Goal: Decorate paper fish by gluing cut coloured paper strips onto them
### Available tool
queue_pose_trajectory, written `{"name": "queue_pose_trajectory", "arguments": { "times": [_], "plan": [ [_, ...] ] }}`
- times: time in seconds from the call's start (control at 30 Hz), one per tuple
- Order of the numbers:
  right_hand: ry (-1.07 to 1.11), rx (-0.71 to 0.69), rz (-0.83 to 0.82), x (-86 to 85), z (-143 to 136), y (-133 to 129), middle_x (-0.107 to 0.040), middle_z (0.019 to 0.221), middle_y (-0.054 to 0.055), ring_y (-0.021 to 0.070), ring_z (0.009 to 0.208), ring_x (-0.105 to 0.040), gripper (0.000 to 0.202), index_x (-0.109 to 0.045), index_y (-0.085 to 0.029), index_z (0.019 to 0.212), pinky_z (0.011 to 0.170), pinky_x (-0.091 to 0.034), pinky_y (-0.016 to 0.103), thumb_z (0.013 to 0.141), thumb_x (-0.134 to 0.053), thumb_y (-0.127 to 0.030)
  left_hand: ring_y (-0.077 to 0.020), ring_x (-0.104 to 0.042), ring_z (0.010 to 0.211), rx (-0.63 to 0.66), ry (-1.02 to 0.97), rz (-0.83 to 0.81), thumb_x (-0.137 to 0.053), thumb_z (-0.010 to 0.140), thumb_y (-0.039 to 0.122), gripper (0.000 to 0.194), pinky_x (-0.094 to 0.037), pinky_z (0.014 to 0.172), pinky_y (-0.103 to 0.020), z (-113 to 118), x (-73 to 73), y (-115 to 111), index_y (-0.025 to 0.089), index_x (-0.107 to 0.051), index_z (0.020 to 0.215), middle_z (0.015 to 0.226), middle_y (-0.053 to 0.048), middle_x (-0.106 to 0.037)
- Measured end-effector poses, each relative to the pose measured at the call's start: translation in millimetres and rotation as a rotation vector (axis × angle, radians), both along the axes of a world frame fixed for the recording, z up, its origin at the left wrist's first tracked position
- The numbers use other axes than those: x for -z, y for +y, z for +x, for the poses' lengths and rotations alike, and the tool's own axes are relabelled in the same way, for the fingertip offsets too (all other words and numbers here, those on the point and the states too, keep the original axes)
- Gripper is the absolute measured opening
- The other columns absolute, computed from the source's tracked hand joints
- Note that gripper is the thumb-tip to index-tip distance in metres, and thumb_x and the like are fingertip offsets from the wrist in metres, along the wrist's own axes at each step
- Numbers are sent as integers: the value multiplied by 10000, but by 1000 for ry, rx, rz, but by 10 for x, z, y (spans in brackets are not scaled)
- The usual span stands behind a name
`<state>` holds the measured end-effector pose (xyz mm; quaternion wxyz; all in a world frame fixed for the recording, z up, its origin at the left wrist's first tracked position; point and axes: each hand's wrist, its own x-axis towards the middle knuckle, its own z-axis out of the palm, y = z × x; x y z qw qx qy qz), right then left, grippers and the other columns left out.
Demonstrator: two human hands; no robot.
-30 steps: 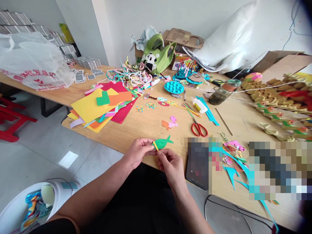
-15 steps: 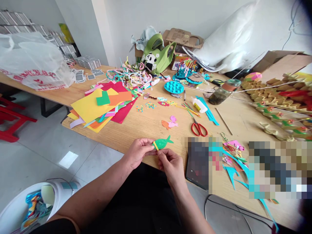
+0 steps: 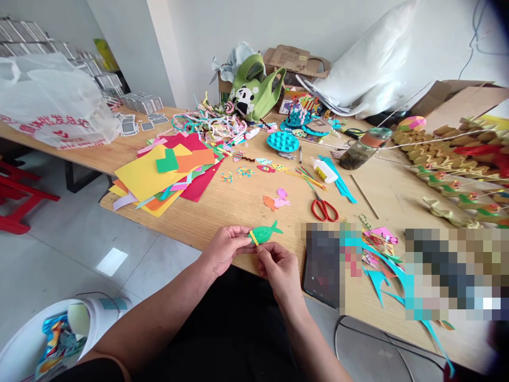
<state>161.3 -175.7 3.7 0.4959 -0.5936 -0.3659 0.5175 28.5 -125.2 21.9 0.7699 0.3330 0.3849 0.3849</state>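
Observation:
My left hand [image 3: 226, 248] pinches the head end of a green paper fish [image 3: 262, 234], held just above the table's front edge with its tail pointing right. A thin yellow paper strip [image 3: 253, 237] lies across the fish behind its head. The strip's lower end is between the thumb and fingers of my right hand [image 3: 279, 268], close under the fish. Beyond my hands lie an orange paper fish [image 3: 269, 202] and pink fish cutouts [image 3: 282, 198]. Red-handled scissors [image 3: 325, 209] rest to their right.
Coloured paper sheets [image 3: 145, 172] are stacked at left. A glue bottle [image 3: 324, 171], a glass jar [image 3: 366, 148] and a wooden stick [image 3: 365, 196] lie farther right. A dark tablet-like device [image 3: 318, 265], partly blurred, sits near the front edge beside blue paper scraps [image 3: 376, 284]. A white bucket [image 3: 93, 318] stands below left.
My hands, the fish and the yellow strip hold almost the same position. The view has shifted only very slightly.

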Motion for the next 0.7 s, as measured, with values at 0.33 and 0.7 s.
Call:
{"name": "queue_pose_trajectory", "arguments": {
  "times": [0.33,0.7],
  "plan": [
    [-16,-2,11,21,3,5,-500,496,-39,93,420,-426,308,-603,-170,683,409,-338,220,750,-662,-465,-199,-698,786,-19,-6,-23,-784,628,228,269,-533,818,-340,4,0,5,109,-722,861,848,-97,-741],
    [-27,-4,14,9,-3,3,-502,495,-35,95,420,-426,297,-601,-171,676,410,-335,222,750,-656,-453,-185,-695,713,-53,16,-31,-806,613,264,249,-535,763,-328,29,-5,1,113,-702,781,790,-80,-729]
  ]
}}
